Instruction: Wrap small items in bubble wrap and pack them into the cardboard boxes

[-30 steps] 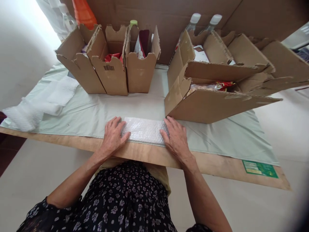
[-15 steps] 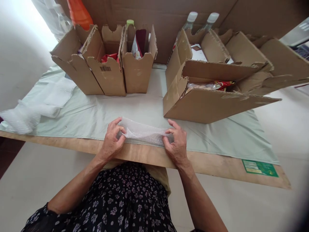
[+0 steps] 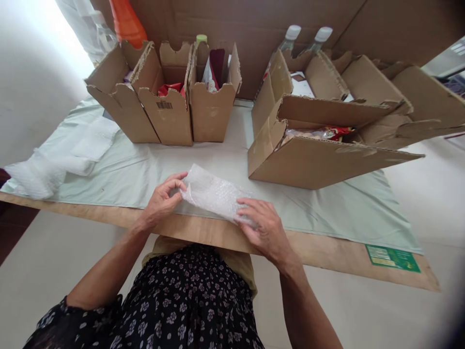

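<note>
A folded strip of clear bubble wrap (image 3: 214,190) lies slantwise near the front edge of the cloth-covered table, its left end farther from me. My left hand (image 3: 165,196) pinches its left end between thumb and fingers. Over the right end, my right hand (image 3: 259,220) rests with fingers stretched flat on top and the thumb at the near edge. Part of the wrap is hidden under the right fingers.
Several cardboard bins (image 3: 212,114) holding packets stand at the back left. More cardboard bins (image 3: 312,162) stand at the right. Crumpled bubble wrap (image 3: 39,174) lies at the far left. Behind are clear bottles (image 3: 290,39) and an orange bottle (image 3: 127,24). The wooden table edge (image 3: 203,231) runs in front.
The bubble wrap has turned slantwise and now lies flatter and broader. My right hand has gone from pinching its end to lying over it with fingers stretched. My left hand still pinches.
</note>
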Motion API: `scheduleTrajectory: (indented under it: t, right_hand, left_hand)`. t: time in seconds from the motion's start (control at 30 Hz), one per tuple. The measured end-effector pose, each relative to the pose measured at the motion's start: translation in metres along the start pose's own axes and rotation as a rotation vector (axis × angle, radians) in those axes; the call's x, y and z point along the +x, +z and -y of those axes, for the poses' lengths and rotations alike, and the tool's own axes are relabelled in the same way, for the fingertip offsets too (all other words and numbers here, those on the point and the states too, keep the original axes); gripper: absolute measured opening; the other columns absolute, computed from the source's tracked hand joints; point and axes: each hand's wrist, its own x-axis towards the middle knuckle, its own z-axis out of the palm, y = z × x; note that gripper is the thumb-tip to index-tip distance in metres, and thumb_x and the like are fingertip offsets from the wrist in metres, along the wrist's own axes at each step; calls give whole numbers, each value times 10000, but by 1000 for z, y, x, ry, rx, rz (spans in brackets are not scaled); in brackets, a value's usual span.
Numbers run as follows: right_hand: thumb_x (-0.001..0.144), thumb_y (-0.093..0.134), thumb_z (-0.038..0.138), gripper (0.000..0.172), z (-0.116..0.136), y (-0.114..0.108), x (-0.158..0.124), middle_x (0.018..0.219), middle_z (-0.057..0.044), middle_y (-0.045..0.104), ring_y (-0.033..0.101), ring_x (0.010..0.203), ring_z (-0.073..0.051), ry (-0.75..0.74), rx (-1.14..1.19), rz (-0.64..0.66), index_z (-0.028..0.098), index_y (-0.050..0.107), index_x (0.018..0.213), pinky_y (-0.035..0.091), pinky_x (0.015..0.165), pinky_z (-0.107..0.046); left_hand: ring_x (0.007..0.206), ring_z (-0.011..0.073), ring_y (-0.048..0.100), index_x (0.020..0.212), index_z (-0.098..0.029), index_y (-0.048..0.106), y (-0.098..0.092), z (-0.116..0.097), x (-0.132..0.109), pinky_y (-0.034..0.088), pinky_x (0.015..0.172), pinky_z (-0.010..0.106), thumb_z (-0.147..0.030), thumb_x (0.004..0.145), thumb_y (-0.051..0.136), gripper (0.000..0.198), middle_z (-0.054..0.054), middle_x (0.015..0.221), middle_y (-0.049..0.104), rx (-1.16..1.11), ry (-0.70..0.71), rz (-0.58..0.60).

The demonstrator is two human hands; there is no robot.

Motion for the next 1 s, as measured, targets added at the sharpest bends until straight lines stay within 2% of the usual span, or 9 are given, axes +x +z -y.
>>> scheduleTrajectory:
  t: [0.1, 0.2, 0.27, 0.37, 0.47, 0.53, 0.63, 0.8, 1.0]
  right_hand:
    - [967, 621, 190, 125, 30, 3, -6, 1202, -79, 758, 690, 1076, -234, -50, 136, 152, 214, 728, 1027, 509, 944, -425]
    - [951, 710, 361, 211, 53, 13, -7, 1215, -68, 757, 685, 1073, -229, -135, 295, 297, 202, 734, 1088, 504, 960, -423]
    - [937, 724, 443, 292, 57, 18, -6, 1207, -54, 762, 687, 1082, -222, -140, 386, 351, 202, 733, 1103, 500, 976, -415]
    - [1011, 618, 410, 249, 47, 18, -3, 1206, -54, 766, 687, 1129, -220, -15, 424, 295, 218, 737, 1116, 495, 1006, -429]
    - [1058, 508, 355, 271, 33, 18, 6, 1232, -68, 752, 679, 1164, -224, 86, 381, 182, 237, 746, 1113, 502, 1020, -439]
    - [1062, 483, 331, 285, 29, 24, 16, 1291, -81, 727, 655, 1218, -238, 72, 301, 143, 241, 735, 1160, 498, 1040, -451]
    - [1033, 536, 312, 322, 32, 40, 31, 1435, -122, 641, 587, 1323, -275, -30, 122, 204, 215, 671, 1310, 488, 1069, -481]
    - [995, 606, 297, 370, 21, 53, 31, 1539, -144, 549, 510, 1407, -309, -114, -99, 336, 204, 644, 1351, 458, 1103, -511]
    - [1033, 517, 361, 354, -31, 22, -13, 1439, -136, 639, 568, 1350, -319, 50, -225, 129, 202, 668, 1312, 463, 1057, -508]
  left_hand:
    - [1390, 329, 552, 801, -195, 637, -7, -10, 18, 433, 1142, 515, -326, 850, 644, 140, 159, 1440, 626, -70, -32, -8]
    - [1368, 339, 560, 788, -189, 669, -17, -9, 29, 467, 1094, 492, -330, 803, 656, 142, 139, 1441, 627, -122, -60, -13]
    - [1319, 334, 595, 798, -187, 686, -27, -2, 27, 472, 1083, 489, -312, 769, 650, 133, 127, 1410, 650, -133, -118, -99]
    - [1262, 318, 632, 821, -191, 696, -42, 6, 10, 439, 1120, 504, -295, 764, 626, 138, 114, 1292, 717, -90, -199, -295]
    - [1237, 300, 647, 853, -201, 701, -45, 0, -15, 441, 1128, 502, -278, 820, 601, 131, 97, 1245, 733, 72, -121, -343]
    - [1244, 283, 641, 890, -210, 706, -38, -9, -27, 453, 1126, 490, -245, 864, 581, 133, 89, 1275, 713, 224, 18, -303]
    - [1296, 297, 595, 962, -216, 714, -22, -16, -31, 447, 1133, 511, -207, 908, 566, 158, 100, 1308, 688, 448, 209, -172]
    - [1249, 343, 597, 1085, -199, 705, -8, 1, -23, 454, 1089, 568, -200, 915, 586, 207, 140, 1308, 675, 724, 252, 158]
    - [1309, 349, 559, 1136, -184, 683, -8, 15, -27, 415, 1130, 570, -206, 954, 553, 225, 146, 1363, 645, 744, 297, 136]
